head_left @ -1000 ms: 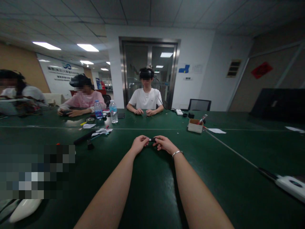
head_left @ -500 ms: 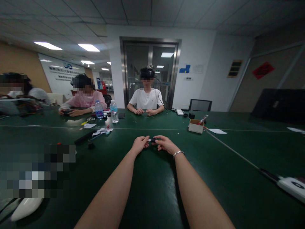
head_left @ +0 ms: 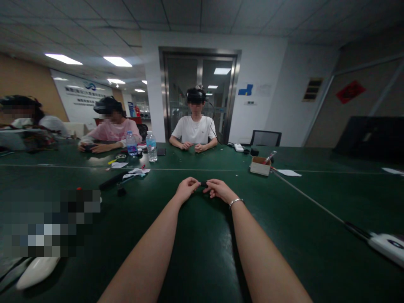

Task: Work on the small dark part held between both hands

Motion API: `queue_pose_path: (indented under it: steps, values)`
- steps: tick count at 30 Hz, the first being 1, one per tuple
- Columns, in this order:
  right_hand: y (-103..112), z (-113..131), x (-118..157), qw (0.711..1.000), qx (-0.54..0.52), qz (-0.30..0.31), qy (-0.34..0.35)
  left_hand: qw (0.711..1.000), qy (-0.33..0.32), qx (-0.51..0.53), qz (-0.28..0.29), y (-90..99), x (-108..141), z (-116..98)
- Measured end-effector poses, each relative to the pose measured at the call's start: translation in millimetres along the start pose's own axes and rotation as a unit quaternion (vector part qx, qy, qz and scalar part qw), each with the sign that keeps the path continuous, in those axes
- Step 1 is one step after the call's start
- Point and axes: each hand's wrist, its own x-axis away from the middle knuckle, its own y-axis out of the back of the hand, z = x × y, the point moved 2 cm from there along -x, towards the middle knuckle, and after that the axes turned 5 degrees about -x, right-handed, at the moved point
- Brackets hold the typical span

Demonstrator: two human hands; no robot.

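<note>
My left hand [head_left: 188,189] and my right hand [head_left: 220,190] meet in front of me, just above the green table. A small dark, cylinder-like piece [head_left: 203,184] spans the gap between their fingertips. My right thumb and fingers pinch it from the right, while the left thumb and forefinger are closed at its left end. The fingers cover much of it, and its exact kind is too small to tell. A silver bracelet [head_left: 236,203] circles my right wrist.
On the green table [head_left: 202,248], an open small box [head_left: 260,166] with a pen-like item stands right of my hands. Two water bottles [head_left: 151,146] and papers [head_left: 136,172] lie left. A cable runs to a white power strip [head_left: 386,248]. A person [head_left: 195,130] sits opposite.
My left fingertips have moved slightly right, closer to the right hand. The silvery part that showed between the hands is now out of sight; only the dark part shows.
</note>
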Motion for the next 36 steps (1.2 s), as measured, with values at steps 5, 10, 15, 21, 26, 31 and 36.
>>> queue_pose_path:
  steps: [5, 10, 15, 21, 26, 31, 36]
  values:
    - [-0.6, 1.6, 1.1, 1.000, 0.005, -0.002, 0.006, 0.999, -0.034, 0.007, 0.011, 0.9, 1.7, -2.5]
    - [-0.1, 2.0, 2.3, 1.000, -0.001, -0.003, 0.010, 0.999, -0.045, 0.023, 0.021, 1.0, 4.5, -6.7]
    - [1.2, -0.7, 0.9, 1.000, -0.014, -0.011, 0.010, 1.000, -0.008, -0.007, 0.019, -0.5, 5.6, -7.5]
    - [3.5, -5.2, -2.7, 1.000, -0.019, -0.011, 0.016, 0.999, 0.010, -0.048, 0.017, -0.9, 4.1, -4.1]
    - [4.0, -7.0, -4.6, 1.000, -0.012, -0.004, 0.022, 0.996, 0.010, -0.084, 0.031, 0.9, 0.3, -0.2]
    - [2.4, -5.4, -3.1, 1.000, 0.004, -0.001, 0.026, 0.994, 0.023, -0.103, 0.040, 2.2, 0.0, -1.5]
    - [0.4, -2.7, -0.7, 0.999, 0.016, 0.011, 0.037, 0.993, 0.020, -0.109, 0.031, 2.8, 1.1, -3.3]
